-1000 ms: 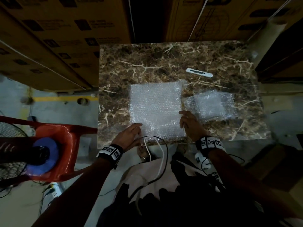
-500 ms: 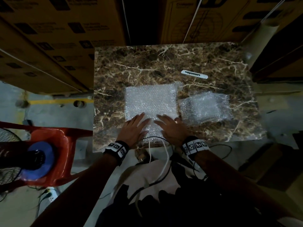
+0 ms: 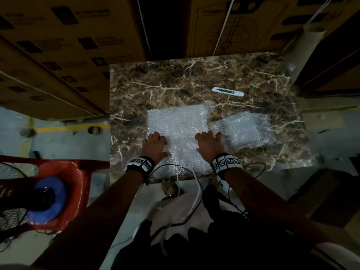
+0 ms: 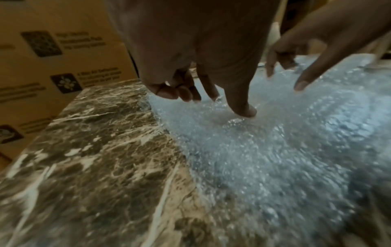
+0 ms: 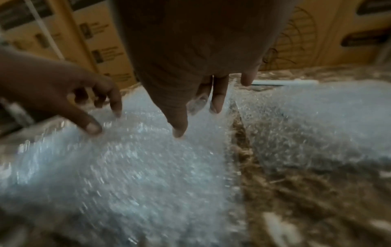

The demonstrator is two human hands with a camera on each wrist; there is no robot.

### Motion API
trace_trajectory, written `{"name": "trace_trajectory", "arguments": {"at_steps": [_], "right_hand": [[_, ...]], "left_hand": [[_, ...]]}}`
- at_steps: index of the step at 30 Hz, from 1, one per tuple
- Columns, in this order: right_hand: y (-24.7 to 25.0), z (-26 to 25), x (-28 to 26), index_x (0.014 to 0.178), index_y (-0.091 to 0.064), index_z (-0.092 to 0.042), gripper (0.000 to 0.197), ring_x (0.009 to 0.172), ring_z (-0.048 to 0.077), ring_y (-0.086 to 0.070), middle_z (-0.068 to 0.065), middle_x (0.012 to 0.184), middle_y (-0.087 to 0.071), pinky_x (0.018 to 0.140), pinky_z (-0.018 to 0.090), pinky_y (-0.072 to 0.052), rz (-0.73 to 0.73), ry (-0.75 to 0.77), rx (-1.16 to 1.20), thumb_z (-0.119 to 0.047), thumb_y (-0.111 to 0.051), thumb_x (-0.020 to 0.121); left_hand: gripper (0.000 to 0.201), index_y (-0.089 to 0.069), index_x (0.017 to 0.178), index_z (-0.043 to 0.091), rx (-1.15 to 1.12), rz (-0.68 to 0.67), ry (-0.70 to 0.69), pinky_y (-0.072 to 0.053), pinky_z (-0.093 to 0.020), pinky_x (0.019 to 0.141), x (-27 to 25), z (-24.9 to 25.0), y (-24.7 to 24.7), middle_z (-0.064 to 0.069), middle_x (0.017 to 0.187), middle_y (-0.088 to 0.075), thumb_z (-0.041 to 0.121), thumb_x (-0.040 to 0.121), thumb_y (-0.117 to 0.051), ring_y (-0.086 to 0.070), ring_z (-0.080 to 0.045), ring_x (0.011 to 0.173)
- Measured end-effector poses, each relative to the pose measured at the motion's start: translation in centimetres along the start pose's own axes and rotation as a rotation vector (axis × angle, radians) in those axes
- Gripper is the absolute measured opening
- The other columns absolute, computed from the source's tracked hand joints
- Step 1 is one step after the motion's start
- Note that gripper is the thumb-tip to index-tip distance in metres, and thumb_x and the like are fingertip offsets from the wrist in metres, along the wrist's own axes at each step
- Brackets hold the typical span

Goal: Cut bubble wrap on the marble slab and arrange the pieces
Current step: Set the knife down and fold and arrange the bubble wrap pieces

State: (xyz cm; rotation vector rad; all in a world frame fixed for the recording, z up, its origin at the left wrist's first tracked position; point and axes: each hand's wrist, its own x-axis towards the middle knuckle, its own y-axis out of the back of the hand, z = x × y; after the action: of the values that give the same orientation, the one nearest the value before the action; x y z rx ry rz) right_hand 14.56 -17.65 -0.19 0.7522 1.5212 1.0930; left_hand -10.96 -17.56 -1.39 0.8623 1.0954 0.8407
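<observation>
A large sheet of bubble wrap (image 3: 179,123) lies flat in the middle of the brown marble slab (image 3: 155,84). My left hand (image 3: 155,141) presses on its left side with straight fingers, and my right hand (image 3: 208,142) presses on its right edge. In the left wrist view the left hand's fingertips (image 4: 243,112) touch the sheet (image 4: 275,158). The right wrist view shows my right hand (image 5: 201,113) on the sheet (image 5: 127,167). A smaller stack of bubble wrap pieces (image 3: 247,129) (image 5: 306,125) lies just right of it. A white cutter (image 3: 227,91) rests farther back, untouched.
Cardboard boxes (image 3: 58,55) stand behind and left of the slab. A cardboard tube (image 3: 303,47) leans at the back right corner. A red chair (image 3: 78,172) holding a fan stands low on the left. Cables (image 3: 187,172) hang over the slab's near edge.
Both hands slid from the sheet's near edge up onto it, came together in the middle, then spread apart to its left and right sides. The sheet lies flatter.
</observation>
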Motion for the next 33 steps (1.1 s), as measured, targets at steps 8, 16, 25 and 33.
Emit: {"name": "trace_trajectory", "arguments": {"at_steps": [8,16,25,33], "right_hand": [[-0.7,1.8,-1.5,0.089,-0.063,-0.021,0.02,0.096,0.019,-0.062,-0.002,0.1,-0.064,0.087,0.04,-0.051,0.023,0.187,0.716,-0.011,-0.076,0.077],[-1.8,3.6,-4.1,0.102,-0.075,-0.018,0.026,0.102,0.018,-0.071,0.001,0.11,-0.073,0.091,0.035,-0.056,-0.058,-0.019,1.296,-0.016,-0.087,0.079],[0.4,3.8,-6.2,0.115,-0.071,-0.013,0.021,0.105,0.032,-0.072,0.011,0.119,-0.074,0.095,0.048,-0.055,-0.222,-0.244,1.821,-0.012,-0.07,0.094],[1.1,11.3,-4.0,0.12,-0.064,-0.006,0.036,0.069,0.015,-0.072,0.01,0.098,-0.077,0.059,0.034,-0.06,0.316,-0.494,1.415,-0.027,-0.075,0.093]], "left_hand": [[0.035,-0.064,0.106,0.022,-0.113,0.004,-0.091,-0.039,-0.041,0.093,-0.4,-0.7,-1.0,-0.004,0.106,-0.059,0.043,0.083,-0.079,-0.054,-0.029,0.108],[0.025,-0.053,0.089,0.033,-0.537,-0.161,-0.087,-0.055,-0.034,0.089,-2.7,-3.1,-0.7,0.006,0.115,-0.072,0.043,0.088,-0.076,-0.067,-0.015,0.105],[0.03,-0.06,0.091,0.017,-1.038,0.003,0.077,-0.057,-0.042,0.082,-3.5,-2.1,1.6,-0.014,0.085,-0.073,0.038,0.085,-0.08,-0.072,-0.033,0.081],[0.038,-0.059,0.113,0.001,-1.273,0.048,0.249,-0.054,-0.032,0.047,0.4,6.8,3.5,-0.012,0.097,-0.074,0.029,0.094,-0.075,-0.067,-0.03,0.057]]}}
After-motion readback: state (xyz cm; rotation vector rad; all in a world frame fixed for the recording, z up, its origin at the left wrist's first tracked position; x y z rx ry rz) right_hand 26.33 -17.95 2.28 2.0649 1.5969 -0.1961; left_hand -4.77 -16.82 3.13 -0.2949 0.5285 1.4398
